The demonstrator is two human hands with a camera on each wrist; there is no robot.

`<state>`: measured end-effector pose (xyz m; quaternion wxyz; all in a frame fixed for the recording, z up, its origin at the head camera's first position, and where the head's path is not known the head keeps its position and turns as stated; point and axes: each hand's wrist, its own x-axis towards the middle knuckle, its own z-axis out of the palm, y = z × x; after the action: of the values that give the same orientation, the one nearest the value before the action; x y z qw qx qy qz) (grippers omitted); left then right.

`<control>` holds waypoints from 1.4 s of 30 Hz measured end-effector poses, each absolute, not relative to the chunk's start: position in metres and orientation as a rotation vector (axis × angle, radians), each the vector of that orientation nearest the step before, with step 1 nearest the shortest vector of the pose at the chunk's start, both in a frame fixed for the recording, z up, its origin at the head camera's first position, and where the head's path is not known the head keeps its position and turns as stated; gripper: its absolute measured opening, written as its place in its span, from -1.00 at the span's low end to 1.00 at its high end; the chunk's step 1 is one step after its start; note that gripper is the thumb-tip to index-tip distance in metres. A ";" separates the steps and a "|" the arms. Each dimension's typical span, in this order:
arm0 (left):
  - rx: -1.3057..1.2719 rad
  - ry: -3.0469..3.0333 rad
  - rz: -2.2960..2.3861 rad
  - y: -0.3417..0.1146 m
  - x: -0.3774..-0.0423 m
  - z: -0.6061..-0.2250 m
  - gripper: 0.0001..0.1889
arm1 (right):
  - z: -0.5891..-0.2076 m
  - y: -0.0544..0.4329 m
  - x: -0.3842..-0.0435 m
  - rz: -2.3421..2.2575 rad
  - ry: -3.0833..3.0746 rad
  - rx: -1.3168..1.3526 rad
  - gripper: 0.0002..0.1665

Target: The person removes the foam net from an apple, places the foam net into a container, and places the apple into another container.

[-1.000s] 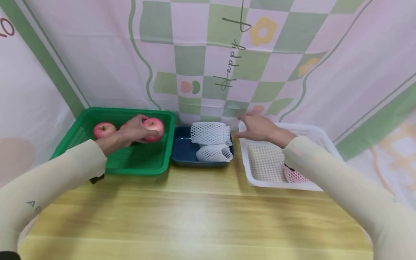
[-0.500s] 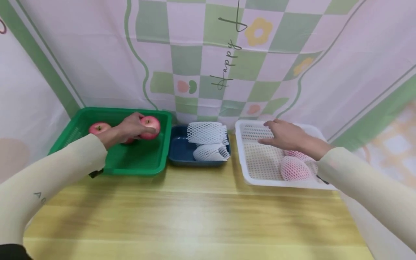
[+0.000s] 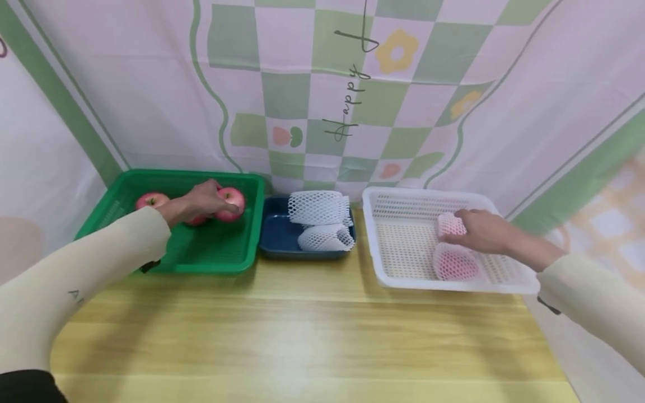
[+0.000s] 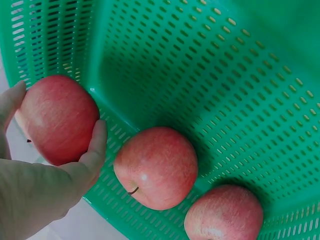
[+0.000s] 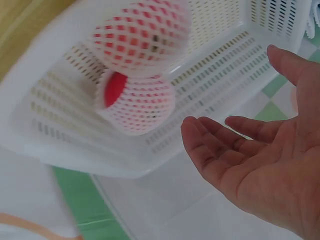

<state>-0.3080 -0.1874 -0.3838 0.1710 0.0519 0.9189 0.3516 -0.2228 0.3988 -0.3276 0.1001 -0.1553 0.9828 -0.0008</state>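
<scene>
My left hand grips a red apple at the right side of the green basket. In the left wrist view, thumb and fingers lie on either side of that apple; a second apple and a third apple sit beside it. My right hand, fingers spread and nothing between them, hovers over the white basket. Below it two apples in pink-looking foam nets are in the basket: a front netted apple and a back netted apple. Red skin shows through the mesh of a netted apple.
Between the baskets stands a dark blue tray with a white foam net at its back and another foam net in front. The wooden table extends toward me. A patterned cloth hangs right behind the containers.
My right hand has moved right, from the white basket's left rim to over the netted apples. My left hand keeps hold of its apple, nearly in place. The view has shifted slightly.
</scene>
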 end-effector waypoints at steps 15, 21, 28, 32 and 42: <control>0.171 2.622 0.859 -0.184 -0.317 -0.385 -0.41 | -0.344 0.445 -0.193 -0.068 2.825 -0.276 0.12; 0.208 2.656 0.818 -0.183 -0.326 -0.392 -0.46 | -0.353 0.449 -0.188 -0.097 2.822 -0.228 0.10; 0.219 2.659 0.726 -0.179 -0.325 -0.392 -0.26 | -0.369 0.450 -0.182 -0.175 2.797 -0.180 0.04; 0.213 2.628 0.711 -0.179 -0.326 -0.392 -0.22 | -0.375 0.451 -0.184 -0.204 2.787 -0.174 0.02; 0.210 2.631 0.679 -0.177 -0.331 -0.392 -0.12 | -0.387 0.443 -0.186 -0.251 2.731 -0.141 -0.04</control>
<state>-0.3306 -0.1770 -0.3925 0.2066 0.0753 0.9445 0.2439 -0.1858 0.4432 -0.3868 0.1962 -0.0503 0.9751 -0.0897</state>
